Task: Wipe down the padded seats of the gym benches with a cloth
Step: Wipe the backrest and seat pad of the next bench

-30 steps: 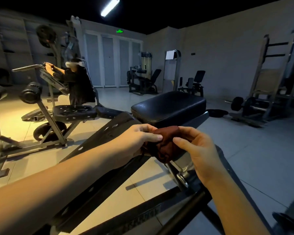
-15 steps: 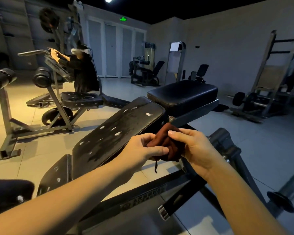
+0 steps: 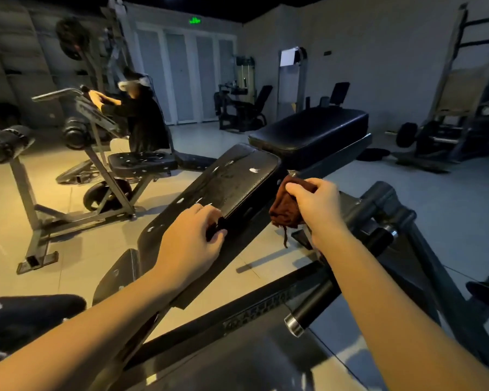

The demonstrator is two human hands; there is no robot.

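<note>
- Since half a second ago, when both hands held it, the left hand (image 3: 192, 238) has let go of the cloth (image 3: 284, 210). It now grips the right edge of the inclined pad (image 3: 237, 179), fingers curled over the top face and thumb hooked against the side.
- The right hand (image 3: 314, 204), centre right of the frame, holds the cloth alone. Its fingers and thumb clench the top of a crumpled, rust-brown bundle of soft fabric, and a thin loose thread dangles from the lower end.
- The cloth hangs in the air just beside the inclined pad's right edge, below the flat seat pad (image 3: 311, 131). It touches no padding that can be seen.
- The inclined pad is a long rectangle with rounded corners. Its black, leather-like cover is worn dull and dotted with small pale tears.
- The flat seat pad, upper centre right, is thick, black and smooth, with a seam along its rim and a faint sheen.
- A dark matte steel beam (image 3: 251, 314) crosses the lower middle, its raised lettering too blurred to read. Beside it, a round bar (image 3: 308, 309) ends in a shiny metal cap.
- At upper left, a person (image 3: 144, 122) in dark clothing leans over another machine (image 3: 96, 165), which has cylindrical roller pads (image 3: 3, 145).
- The floor (image 3: 68, 263) is glossy pale tile, lit yellow at left and grey-blue at right.
</note>
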